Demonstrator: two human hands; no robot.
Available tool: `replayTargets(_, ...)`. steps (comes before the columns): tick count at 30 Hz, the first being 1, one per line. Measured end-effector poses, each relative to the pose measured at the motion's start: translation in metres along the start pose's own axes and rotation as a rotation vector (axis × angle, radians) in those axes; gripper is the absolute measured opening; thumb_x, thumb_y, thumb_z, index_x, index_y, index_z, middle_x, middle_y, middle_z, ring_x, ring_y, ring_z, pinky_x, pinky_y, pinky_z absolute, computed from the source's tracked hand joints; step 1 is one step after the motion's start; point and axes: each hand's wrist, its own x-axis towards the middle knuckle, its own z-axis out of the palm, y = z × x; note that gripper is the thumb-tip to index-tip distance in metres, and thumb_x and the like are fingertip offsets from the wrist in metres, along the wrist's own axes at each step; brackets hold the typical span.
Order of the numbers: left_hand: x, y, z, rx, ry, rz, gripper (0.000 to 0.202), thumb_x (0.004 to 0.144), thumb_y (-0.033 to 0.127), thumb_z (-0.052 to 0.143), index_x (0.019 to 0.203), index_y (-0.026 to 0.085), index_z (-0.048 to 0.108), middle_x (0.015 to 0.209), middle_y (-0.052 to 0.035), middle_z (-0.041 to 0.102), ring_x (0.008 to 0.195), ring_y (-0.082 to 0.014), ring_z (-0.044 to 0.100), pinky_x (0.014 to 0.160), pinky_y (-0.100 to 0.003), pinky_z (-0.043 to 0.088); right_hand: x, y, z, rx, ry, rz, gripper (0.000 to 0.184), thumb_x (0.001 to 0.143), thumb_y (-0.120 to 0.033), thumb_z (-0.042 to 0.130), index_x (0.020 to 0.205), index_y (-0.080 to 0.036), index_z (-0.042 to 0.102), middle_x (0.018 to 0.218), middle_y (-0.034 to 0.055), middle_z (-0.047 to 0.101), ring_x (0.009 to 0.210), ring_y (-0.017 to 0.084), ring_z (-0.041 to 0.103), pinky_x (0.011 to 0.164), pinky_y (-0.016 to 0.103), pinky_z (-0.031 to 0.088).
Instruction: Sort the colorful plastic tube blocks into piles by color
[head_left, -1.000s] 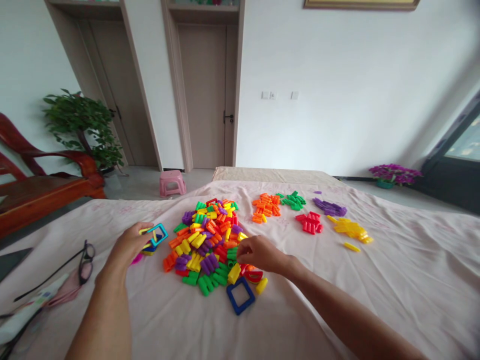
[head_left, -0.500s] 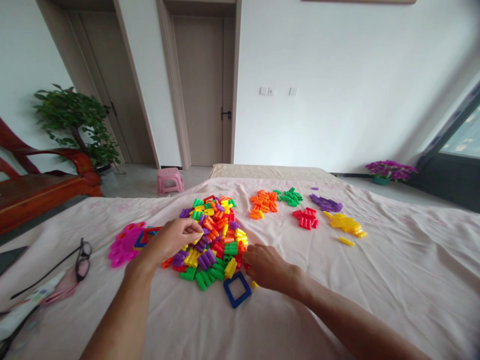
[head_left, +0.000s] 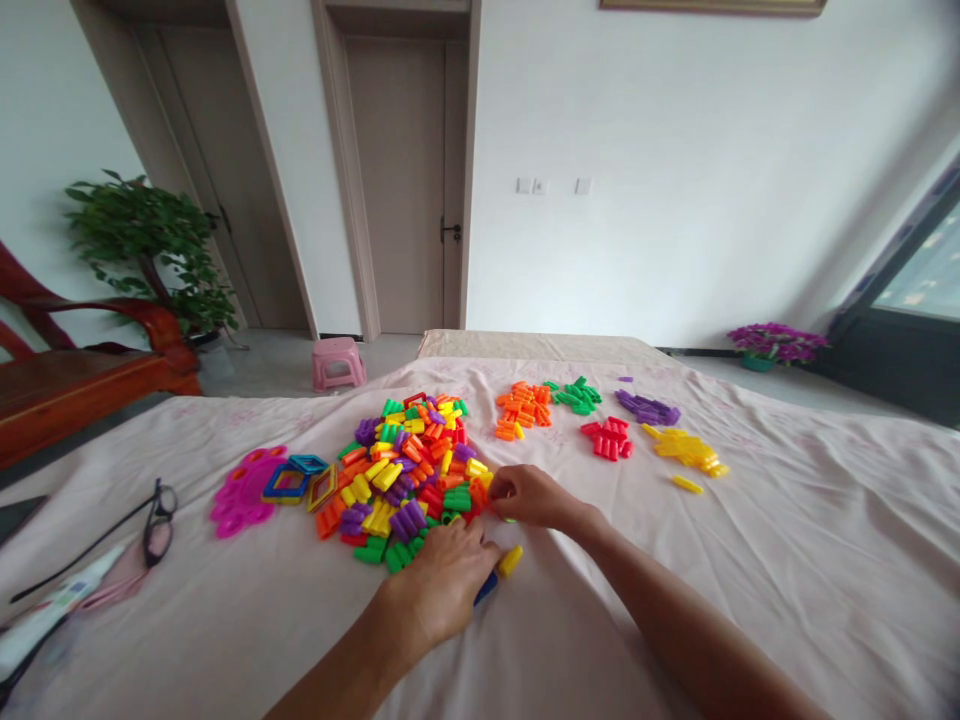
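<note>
A mixed pile of plastic building pieces in red, orange, yellow, green and purple lies on the cloth. My left hand reaches to the pile's near right edge, its fingers curled downward; what is between them is hidden. Partly under that hand shows a blue square frame, with a yellow piece just to its right. At the right side of the pile is my right hand, closed with fingertips against the pieces; I cannot make out what it grips.
Sorted groups lie farther right: orange pieces, green pieces, red pieces, purple pieces and yellow pieces. On the left are a pink paw-shaped tray, square frames and eyeglasses.
My left hand has moved from the pile's left side to its near right edge, over the blue frame. My right hand has shifted slightly up. The yellow piece now lies right of the frame.
</note>
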Motion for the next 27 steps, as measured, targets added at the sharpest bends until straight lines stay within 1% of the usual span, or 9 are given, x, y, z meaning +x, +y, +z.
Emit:
replayTargets(2,0.003,0.001,-0.003,0.008,-0.034,-0.049,0.046,0.076,0.017,0.061,0.122,0.021,0.064,0.128,-0.0168,0.060,0.119,-0.0361,0.058,0.097,-0.051,0.050,0.004,0.006,0.000,0.242,-0.037,0.045,0.014,0.068,-0.020,0.062,0.080,-0.017,0.070,0.072,-0.0002,0.070,0.065,0.013,0.061,0.058,0.022,0.041)
replayTargets(5,0.006,0.002,-0.012,0.008,-0.081,-0.166,0.058,0.063,0.027,0.081,0.118,0.019,0.065,0.130,-0.0182,0.059,0.111,-0.0356,0.062,0.094,-0.046,0.052,0.005,0.008,0.000,0.597,-0.069,0.140,0.020,0.067,-0.026,0.064,0.084,-0.015,0.067,0.065,-0.0011,0.066,0.057,0.011,0.058,0.053,0.021,0.043)
replayTargets(7,0.006,0.000,-0.016,0.009,-0.084,-0.207,0.065,0.056,0.029,0.087,0.116,0.018,0.066,0.129,-0.0186,0.059,0.108,-0.0351,0.064,0.092,-0.043,0.052,0.005,0.008,0.000,0.758,-0.061,0.170,0.026,0.066,-0.031,0.067,0.087,-0.015,0.066,0.066,-0.0011,0.066,0.056,0.011,0.058,0.053,0.022,0.046)
replayTargets(9,0.006,-0.005,-0.018,0.007,-0.072,-0.200,0.062,0.055,0.032,0.088,0.112,0.018,0.067,0.125,-0.0171,0.062,0.106,-0.0343,0.065,0.089,-0.041,0.052,0.003,0.007,0.001,0.871,-0.056,0.161,0.031,0.064,-0.035,0.072,0.088,-0.015,0.066,0.068,-0.0009,0.066,0.056,0.010,0.059,0.055,0.023,0.048)
replayTargets(13,0.003,-0.019,-0.021,-0.066,0.013,-0.178,0.043,0.062,0.040,0.084,0.097,0.021,0.069,0.108,-0.0103,0.070,0.099,-0.0302,0.067,0.083,-0.036,0.049,0.002,0.005,0.005,1.013,-0.041,0.138,0.037,0.061,-0.037,0.079,0.088,-0.015,0.065,0.070,-0.0009,0.067,0.058,0.010,0.061,0.059,0.024,0.051)
replayTargets(16,0.002,-0.028,-0.028,-0.157,0.142,-0.205,0.025,0.073,0.036,0.075,0.091,0.023,0.066,0.098,-0.0068,0.072,0.095,-0.0264,0.068,0.078,-0.033,0.045,0.001,0.003,0.009,1.068,-0.021,0.134,0.039,0.061,-0.037,0.082,0.088,-0.015,0.065,0.070,-0.0009,0.067,0.059,0.011,0.062,0.061,0.025,0.051)
replayTargets(19,0.003,-0.033,-0.033,-0.247,0.291,-0.250,0.030,0.078,0.032,0.070,0.106,0.023,0.063,0.106,-0.0072,0.074,0.102,-0.0252,0.067,0.083,-0.033,0.044,0.001,-0.004,0.015,1.124,-0.006,0.098,0.042,0.061,-0.039,0.086,0.088,-0.015,0.064,0.075,-0.0003,0.068,0.063,0.012,0.064,0.065,0.027,0.052)
replayTargets(22,0.006,-0.036,-0.031,-0.269,0.371,-0.271,0.041,0.080,0.033,0.070,0.117,0.022,0.058,0.119,-0.0101,0.071,0.113,-0.0258,0.065,0.090,-0.033,0.043,0.002,-0.015,0.020,1.175,0.016,0.047,0.044,0.062,-0.041,0.088,0.088,-0.016,0.064,0.080,0.0006,0.069,0.066,0.013,0.064,0.066,0.026,0.052)
replayTargets(27,0.009,-0.039,-0.030,-0.124,0.408,-0.325,0.017,0.088,0.032,0.060,0.101,0.021,0.064,0.110,-0.0102,0.072,0.107,-0.0243,0.065,0.086,-0.032,0.043,0.008,-0.036,0.026,1.280,0.086,0.049,0.043,0.061,-0.041,0.090,0.084,-0.016,0.063,0.073,-0.0023,0.066,0.061,0.010,0.059,0.060,0.022,0.047)
